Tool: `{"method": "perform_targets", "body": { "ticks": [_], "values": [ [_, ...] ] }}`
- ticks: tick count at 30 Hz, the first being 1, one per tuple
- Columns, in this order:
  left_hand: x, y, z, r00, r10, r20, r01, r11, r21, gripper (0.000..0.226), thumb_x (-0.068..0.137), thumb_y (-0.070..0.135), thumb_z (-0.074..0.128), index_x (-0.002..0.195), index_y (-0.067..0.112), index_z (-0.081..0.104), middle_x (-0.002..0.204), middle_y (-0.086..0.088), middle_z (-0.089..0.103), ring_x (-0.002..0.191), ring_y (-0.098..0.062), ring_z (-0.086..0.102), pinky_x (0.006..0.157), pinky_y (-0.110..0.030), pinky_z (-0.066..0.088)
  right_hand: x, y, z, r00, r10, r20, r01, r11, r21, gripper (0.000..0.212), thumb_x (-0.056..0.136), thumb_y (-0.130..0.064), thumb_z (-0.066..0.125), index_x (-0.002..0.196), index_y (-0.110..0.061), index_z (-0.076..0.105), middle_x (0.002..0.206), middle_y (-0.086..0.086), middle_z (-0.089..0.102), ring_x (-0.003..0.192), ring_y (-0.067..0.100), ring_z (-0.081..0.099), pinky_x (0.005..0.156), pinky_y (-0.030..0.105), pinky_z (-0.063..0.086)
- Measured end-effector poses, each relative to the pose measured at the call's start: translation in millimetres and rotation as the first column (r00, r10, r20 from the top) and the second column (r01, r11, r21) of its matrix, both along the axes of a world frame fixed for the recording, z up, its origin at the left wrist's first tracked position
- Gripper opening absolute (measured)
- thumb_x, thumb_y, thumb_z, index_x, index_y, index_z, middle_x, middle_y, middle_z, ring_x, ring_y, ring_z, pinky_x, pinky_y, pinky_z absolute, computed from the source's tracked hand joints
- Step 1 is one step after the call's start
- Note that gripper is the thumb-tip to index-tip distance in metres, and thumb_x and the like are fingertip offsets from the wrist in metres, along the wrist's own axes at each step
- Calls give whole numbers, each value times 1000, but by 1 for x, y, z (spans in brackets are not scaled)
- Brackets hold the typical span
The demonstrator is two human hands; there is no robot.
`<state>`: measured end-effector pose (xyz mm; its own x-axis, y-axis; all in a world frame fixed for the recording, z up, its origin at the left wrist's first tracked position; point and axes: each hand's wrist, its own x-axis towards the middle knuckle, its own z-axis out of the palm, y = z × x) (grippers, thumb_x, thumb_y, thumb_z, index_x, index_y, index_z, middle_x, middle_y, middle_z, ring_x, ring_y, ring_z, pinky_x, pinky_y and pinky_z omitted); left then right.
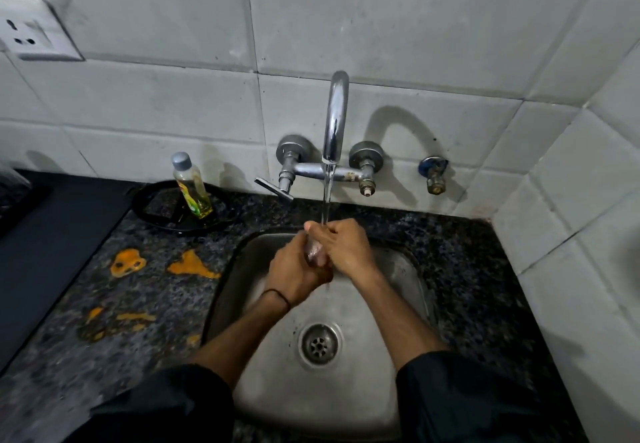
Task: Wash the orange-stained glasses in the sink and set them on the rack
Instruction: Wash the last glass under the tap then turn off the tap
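Note:
A small clear glass (314,251) is held between both hands over the steel sink (398,280), right under the running tap (334,120). My left hand (294,269) grips the glass from below and the left. My right hand (341,245) wraps over its top, and the water stream lands on the fingers. Most of the glass is hidden by the hands. No rack is in view.
Orange spill patches (192,264) lie on the dark granite counter (138,304) left of the sink. A black tray (152,196) at the back left holds a dish-soap bottle (192,186) and a scrub pad (161,205). White tiled walls close in behind and on the right.

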<state>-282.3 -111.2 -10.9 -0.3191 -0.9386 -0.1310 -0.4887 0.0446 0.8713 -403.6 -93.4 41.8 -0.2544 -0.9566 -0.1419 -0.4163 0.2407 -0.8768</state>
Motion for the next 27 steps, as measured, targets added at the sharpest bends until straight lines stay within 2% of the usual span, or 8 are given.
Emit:
{"method": "perform_targets", "body": {
  "ticks": [2,7,10,13,16,22,25,27],
  "values": [
    [-12,11,-1,998,39,-53,-43,996,-83,57,71,25,82,120,26,55,96,10,69,84,-6,66,76,-28,57,10,-4,0,990,-43,-136,50,998,45,45,95,-44,61,62,-14,63,59,2,66,55,13,64,63,28,52],
    [16,-1,6,908,-162,-387,335,835,436,23,80,-3,71,96,13,67,86,-10,70,78,-20,68,65,-35,58,-9,7,4,943,330,-33,-331,943,-38,36,97,-31,62,71,-9,74,68,6,73,62,15,68,71,35,57],
    [27,-18,4,948,-229,-220,279,932,232,32,65,1,78,82,24,64,73,2,67,67,-14,63,58,-35,56,-16,10,-1,919,389,64,-389,921,-17,23,99,-21,61,96,-4,77,89,11,77,81,17,72,78,26,56],
    [21,-29,0,953,-274,-130,266,961,-79,44,59,1,79,89,22,55,75,4,62,67,-4,57,58,-25,51,-10,8,-5,833,541,-119,-535,841,80,6,90,-2,59,91,-3,66,90,9,67,86,25,64,86,47,53],
    [25,-33,2,905,-365,-219,364,930,-45,61,61,-16,73,111,16,60,94,2,71,82,-2,65,65,-24,54,-14,8,-11,692,674,-261,-672,733,111,10,89,-2,60,96,-9,63,93,1,63,88,17,59,89,50,51],
    [31,-24,0,694,291,-659,317,699,642,44,77,4,58,118,15,68,116,-11,69,96,-28,67,84,-51,57,-26,10,6,43,528,-848,-727,599,336,62,82,7,58,136,-22,54,147,-1,51,143,16,38,124,52,1],
    [13,-11,-8,675,535,-508,153,572,806,25,96,24,54,107,5,67,94,-15,74,81,-25,70,63,-41,63,-21,13,-6,0,503,-864,-732,589,343,59,85,0,59,139,-23,53,148,0,51,145,18,37,124,51,4],
    [-1,-5,-14,657,576,-487,90,581,809,28,100,27,53,99,4,70,85,-13,74,68,-21,72,56,-33,61,-12,17,-25,204,553,-808,-654,691,308,59,86,1,59,140,-19,50,146,5,50,140,24,41,121,47,19]
  ]
}}
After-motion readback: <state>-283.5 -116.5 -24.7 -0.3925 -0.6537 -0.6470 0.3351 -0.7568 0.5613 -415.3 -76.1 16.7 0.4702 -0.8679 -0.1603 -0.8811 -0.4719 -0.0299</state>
